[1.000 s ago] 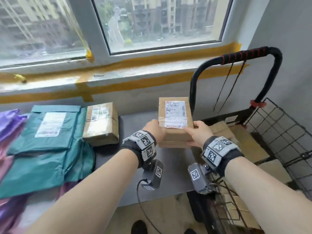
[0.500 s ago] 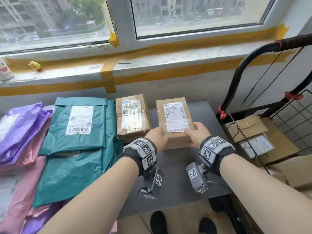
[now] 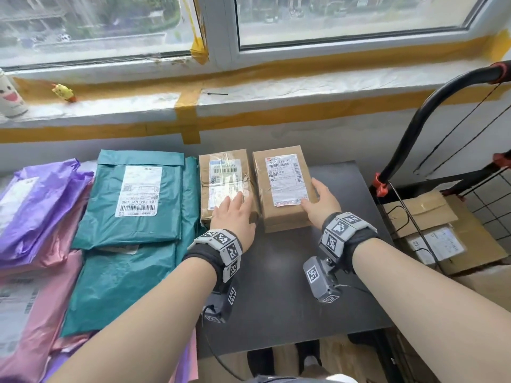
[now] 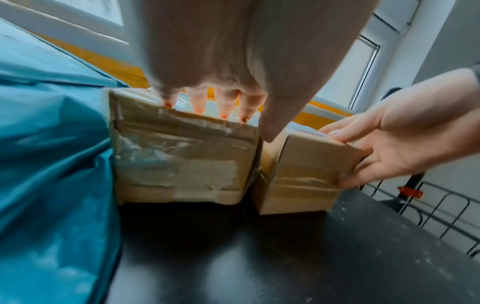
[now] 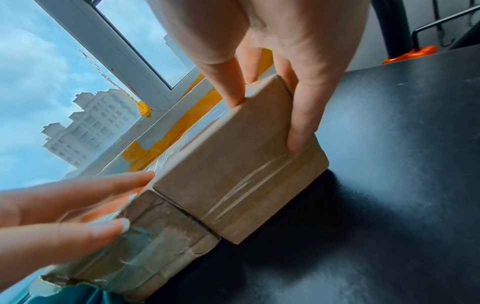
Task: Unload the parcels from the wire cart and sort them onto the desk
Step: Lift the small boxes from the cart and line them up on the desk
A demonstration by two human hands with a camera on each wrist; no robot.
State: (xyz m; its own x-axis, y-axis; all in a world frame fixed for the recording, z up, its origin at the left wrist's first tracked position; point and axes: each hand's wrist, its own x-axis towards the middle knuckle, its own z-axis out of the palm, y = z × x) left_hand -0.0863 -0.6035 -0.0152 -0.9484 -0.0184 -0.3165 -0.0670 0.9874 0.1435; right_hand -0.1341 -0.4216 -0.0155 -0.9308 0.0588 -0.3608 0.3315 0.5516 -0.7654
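Two brown cardboard parcels stand side by side on the dark desk [image 3: 290, 286], close together. The right parcel [image 3: 284, 217], [image 5: 233, 164] carries a white label. My right hand [image 3: 320, 200], [image 5: 272, 102] presses its right side with straight fingers, thumb on the top edge. My left hand [image 3: 235, 214], [image 4: 221, 115] lies flat on the taped left parcel [image 3: 221, 175], [image 4: 182, 160], thumb pointing down at the gap between the two. The black wire cart [image 3: 492, 194] stands to the right with more cardboard parcels [image 3: 442, 233] in it.
Teal mailer bags [image 3: 132, 205] lie left of the boxes, with purple bags [image 3: 36, 203] and pink bags [image 3: 27, 313] further left. The cart handle [image 3: 431, 111] arches up at the desk's right edge. A white mug [image 3: 8, 98] and a small yellow figure [image 3: 63, 92] sit on the windowsill.
The labelled parcel came from in front of the cart down onto the desk beside the taped one. My left hand left it and moved onto the taped parcel's top.
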